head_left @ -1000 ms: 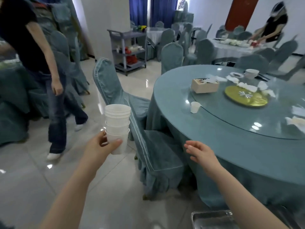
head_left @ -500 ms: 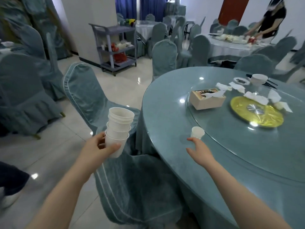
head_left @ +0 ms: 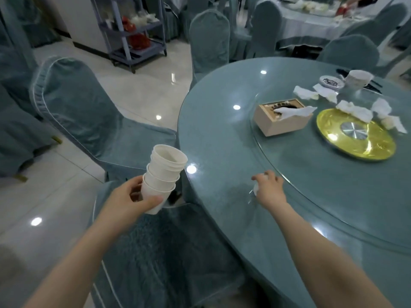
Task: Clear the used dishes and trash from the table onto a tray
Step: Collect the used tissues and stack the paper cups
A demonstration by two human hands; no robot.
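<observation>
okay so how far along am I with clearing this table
Partly done. Your left hand holds a stack of paper cups already collected. Your right hand is closing round one more small white cup at the table edge. Still left: crumpled napkins, a bowl and a small dish on the far side. No tray is in view.

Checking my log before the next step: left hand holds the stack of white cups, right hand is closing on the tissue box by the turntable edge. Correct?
One detail is off. The head view shows the right hand closing on a small white cup at the turntable edge, not the tissue box, which sits untouched farther back. The left hand does hold the stack of white cups.
</observation>
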